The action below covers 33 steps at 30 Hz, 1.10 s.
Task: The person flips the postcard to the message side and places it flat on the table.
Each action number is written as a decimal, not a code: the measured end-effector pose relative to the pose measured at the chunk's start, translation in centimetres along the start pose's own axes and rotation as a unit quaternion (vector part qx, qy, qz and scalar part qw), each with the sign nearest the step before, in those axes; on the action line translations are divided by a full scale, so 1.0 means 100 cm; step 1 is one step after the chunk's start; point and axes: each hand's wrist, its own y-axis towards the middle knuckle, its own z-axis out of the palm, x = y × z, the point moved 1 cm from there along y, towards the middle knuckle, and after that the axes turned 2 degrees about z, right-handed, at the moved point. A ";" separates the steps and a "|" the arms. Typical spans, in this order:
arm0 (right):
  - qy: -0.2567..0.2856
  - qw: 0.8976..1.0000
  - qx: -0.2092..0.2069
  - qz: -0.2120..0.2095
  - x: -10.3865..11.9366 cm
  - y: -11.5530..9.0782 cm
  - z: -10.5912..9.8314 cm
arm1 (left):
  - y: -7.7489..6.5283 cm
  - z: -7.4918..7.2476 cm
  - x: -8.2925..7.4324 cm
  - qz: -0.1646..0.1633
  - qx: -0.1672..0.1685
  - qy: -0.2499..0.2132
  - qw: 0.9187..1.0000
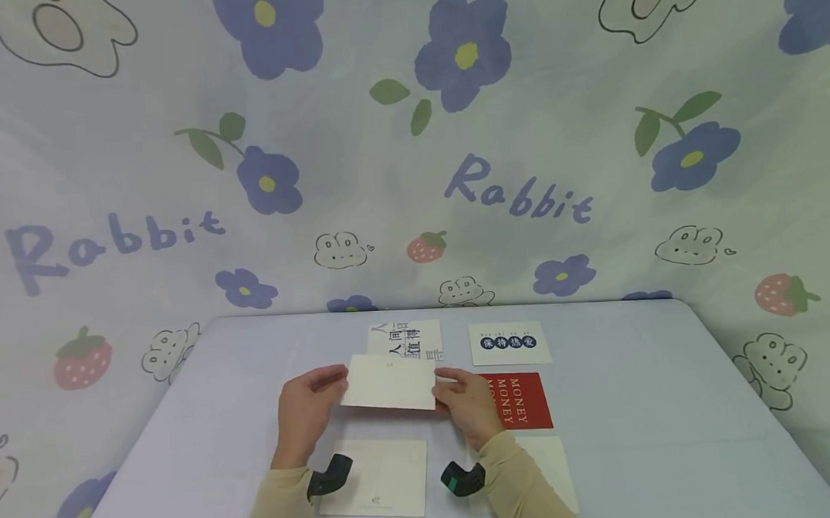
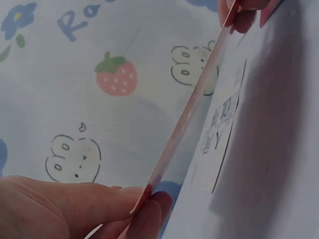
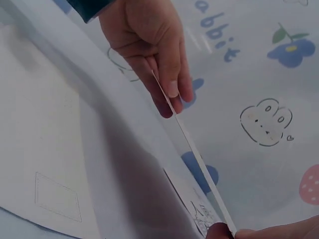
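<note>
Held up between both hands is a postcard [image 1: 390, 382], its nearly blank white back toward me. My left hand [image 1: 306, 407] pinches its left edge between thumb and fingers, and my right hand [image 1: 468, 403] pinches the right edge. In the left wrist view the card [image 2: 187, 117] appears edge-on, with a reddish tint on its far face. It is raised above the table, casting a shadow, and overlaps the lower edge of a white card with dark Chinese characters [image 1: 406, 338]. Beside my right hand lies a red MONEY card [image 1: 525, 401], partly hidden by that hand.
A white card with blue circles [image 1: 510, 343] lies at the back right of the table [image 1: 644, 403]. Nearer me are a blank-backed card [image 1: 373, 477] on the left and another pale card [image 1: 549, 469], partly covered by my right forearm. A patterned curtain [image 1: 355, 169] hangs behind.
</note>
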 end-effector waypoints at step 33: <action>-0.167 0.984 -0.033 -0.058 -0.005 0.000 0.006 | -0.002 0.003 0.011 -0.024 0.036 0.048 0.998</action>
